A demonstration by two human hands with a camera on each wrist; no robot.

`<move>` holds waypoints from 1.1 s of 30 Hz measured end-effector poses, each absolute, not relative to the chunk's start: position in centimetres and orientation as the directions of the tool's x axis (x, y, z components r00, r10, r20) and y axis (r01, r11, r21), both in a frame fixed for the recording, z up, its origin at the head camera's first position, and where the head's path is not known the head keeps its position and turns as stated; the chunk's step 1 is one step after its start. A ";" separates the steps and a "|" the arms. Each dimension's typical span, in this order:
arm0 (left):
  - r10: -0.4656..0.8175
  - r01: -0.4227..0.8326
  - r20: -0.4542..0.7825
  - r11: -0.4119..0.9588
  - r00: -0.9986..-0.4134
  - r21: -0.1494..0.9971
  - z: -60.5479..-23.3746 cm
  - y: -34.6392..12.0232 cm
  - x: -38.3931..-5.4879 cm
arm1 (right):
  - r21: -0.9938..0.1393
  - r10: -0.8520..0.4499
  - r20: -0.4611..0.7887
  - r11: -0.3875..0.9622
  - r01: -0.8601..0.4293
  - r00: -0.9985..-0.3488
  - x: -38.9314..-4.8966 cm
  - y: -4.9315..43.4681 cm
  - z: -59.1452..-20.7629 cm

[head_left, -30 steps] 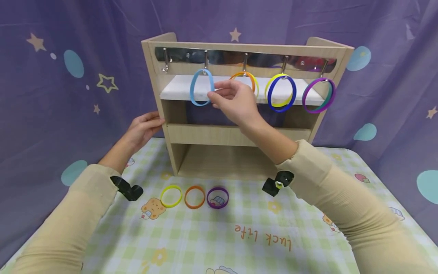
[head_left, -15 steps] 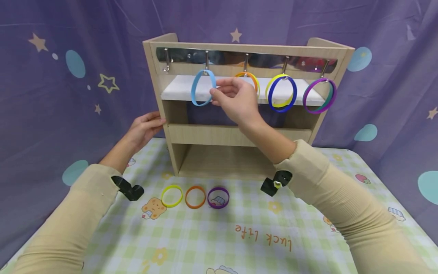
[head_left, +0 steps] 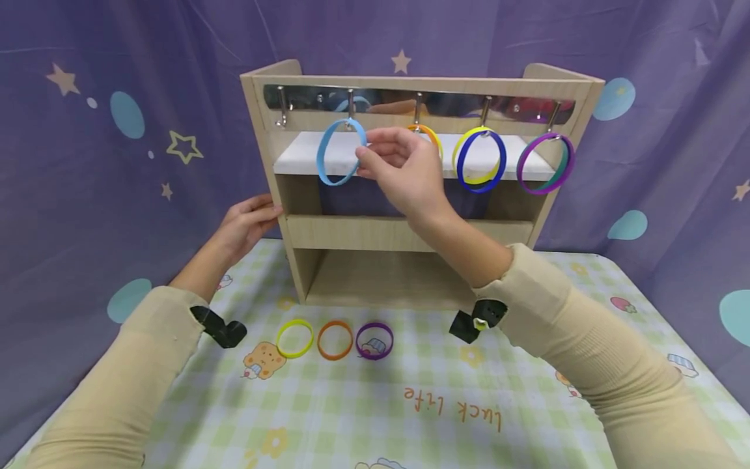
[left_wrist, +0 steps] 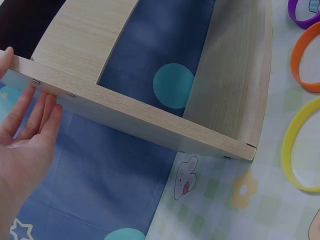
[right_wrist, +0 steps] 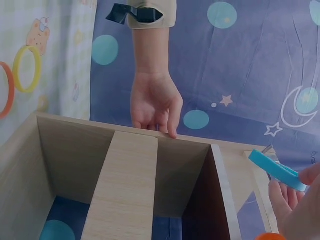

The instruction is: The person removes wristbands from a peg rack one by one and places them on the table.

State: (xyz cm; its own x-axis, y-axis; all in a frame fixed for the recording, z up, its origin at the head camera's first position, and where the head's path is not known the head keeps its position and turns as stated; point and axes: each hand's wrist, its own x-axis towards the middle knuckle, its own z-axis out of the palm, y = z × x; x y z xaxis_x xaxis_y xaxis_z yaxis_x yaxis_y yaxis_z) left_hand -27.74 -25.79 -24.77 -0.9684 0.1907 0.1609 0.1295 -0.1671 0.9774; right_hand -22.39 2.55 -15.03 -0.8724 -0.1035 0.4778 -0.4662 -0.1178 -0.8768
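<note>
My right hand pinches the right side of a light blue wristband between thumb and fingertips. The top of the band is right at the tip of the second hook from the left. In the right wrist view, the light blue band appears edge-on near a hook. My left hand rests against the left side panel of a small wooden shelf. In the left wrist view, extended fingers touch the panel's outer face, with the thumb by its front edge.
Orange, yellow, dark blue and purple wristbands hang on hooks to the right. On the checked tablecloth before the shelf lie yellow, orange and purple bands. The leftmost hook is bare.
The light blue band has swung slightly left and towards me, and its reflection now shows in the metal strip. My right hand keeps its pinch; the left hand stays on the panel.
</note>
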 end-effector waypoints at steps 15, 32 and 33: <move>0.189 0.130 0.156 -0.140 -0.970 0.982 -24.8 -25.8 -27.7 | -0.939 -0.174 0.333 0.023 -0.342 -0.927 -22.3 3.4 -18.1; 0.196 0.145 0.178 -0.170 -0.964 0.975 -25.0 -25.9 -27.9 | -0.992 -0.217 0.115 0.026 -0.123 -0.969 -22.5 6.3 -22.4; 0.195 0.144 0.177 -0.171 -0.965 0.975 -25.0 -25.8 -27.9 | -0.994 -0.223 0.097 0.025 -0.105 -0.970 -22.4 6.5 -22.7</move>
